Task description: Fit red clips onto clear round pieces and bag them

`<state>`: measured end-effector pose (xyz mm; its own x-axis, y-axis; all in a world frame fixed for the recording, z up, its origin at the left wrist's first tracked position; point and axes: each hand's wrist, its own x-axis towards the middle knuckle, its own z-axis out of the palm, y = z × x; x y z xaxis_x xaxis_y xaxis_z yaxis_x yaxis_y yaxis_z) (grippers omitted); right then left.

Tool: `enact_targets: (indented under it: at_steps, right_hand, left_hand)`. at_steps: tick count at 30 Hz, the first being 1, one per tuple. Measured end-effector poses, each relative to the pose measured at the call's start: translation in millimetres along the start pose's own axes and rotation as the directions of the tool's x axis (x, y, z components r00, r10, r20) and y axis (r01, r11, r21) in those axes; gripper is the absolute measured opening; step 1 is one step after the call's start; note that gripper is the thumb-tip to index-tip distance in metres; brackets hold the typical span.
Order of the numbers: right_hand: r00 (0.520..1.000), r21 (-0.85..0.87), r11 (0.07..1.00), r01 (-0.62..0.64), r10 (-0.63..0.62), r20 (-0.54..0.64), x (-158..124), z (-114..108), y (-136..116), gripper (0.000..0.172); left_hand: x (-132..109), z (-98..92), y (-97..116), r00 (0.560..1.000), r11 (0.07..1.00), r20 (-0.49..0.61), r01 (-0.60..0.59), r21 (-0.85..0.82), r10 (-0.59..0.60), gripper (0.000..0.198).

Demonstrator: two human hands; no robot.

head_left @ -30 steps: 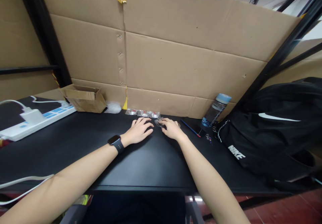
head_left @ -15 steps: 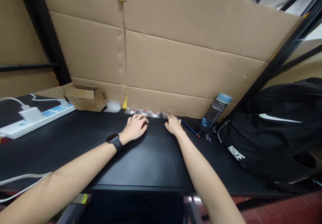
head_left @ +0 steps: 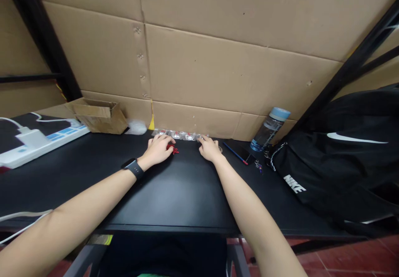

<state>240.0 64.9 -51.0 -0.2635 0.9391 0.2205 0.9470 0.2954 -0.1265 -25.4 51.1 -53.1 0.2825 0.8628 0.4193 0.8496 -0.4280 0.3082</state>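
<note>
My left hand (head_left: 158, 148), with a dark watch on its wrist, rests on the black table with its fingers stretched and apart. A red knotted cord (head_left: 175, 150) shows beside its thumb, partly covered by the hand. Small clear packets (head_left: 176, 135) with red and silvery contents lie in a row against the cardboard, and the left fingertips reach the left part of this row. My right hand (head_left: 210, 149) lies at the row's right end with its fingers extended, touching the last packet. Beside its wrist side, a small ring-shaped thing (head_left: 220, 149) is partly hidden.
A blue-capped bottle (head_left: 270, 129), a dark phone (head_left: 240, 151) with a blue-red pencil along it, and a keychain (head_left: 258, 167) are at right, near a black backpack (head_left: 336, 165). An open cardboard box (head_left: 101, 117), bubble wrap (head_left: 137, 127) and a white power strip (head_left: 59, 140) stand left.
My right hand has moved left, bringing the last packet up against the row. My left hand has shifted slightly left, showing more of the red cord. The view has tilted down.
</note>
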Motion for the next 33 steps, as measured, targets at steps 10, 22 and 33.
enact_targets:
  at_steps: [10, 22, 33]
  right_hand:
    - [0.993, 0.018, 0.993, -0.116, 0.116, -0.003, -12, -31, 39, 0.057]
    - [0.989, 0.169, 0.975, -0.146, 0.144, 0.022, -14, -29, 62, 0.053]
    - [0.994, 0.243, 0.969, -0.032, 0.056, -0.091, -15, -27, 63, 0.05]
  left_hand:
    - [-3, -17.8, 0, 0.983, 0.984, 0.052, -0.178, 0.008, 0.177, 0.024]
    - [-7, -11.2, 10, 0.968, 0.962, 0.033, -0.252, 0.109, 0.25, 0.014]
    - [-12, -1.9, 13, 0.95, 0.944, -0.01, -0.31, 0.109, 0.313, 0.018]
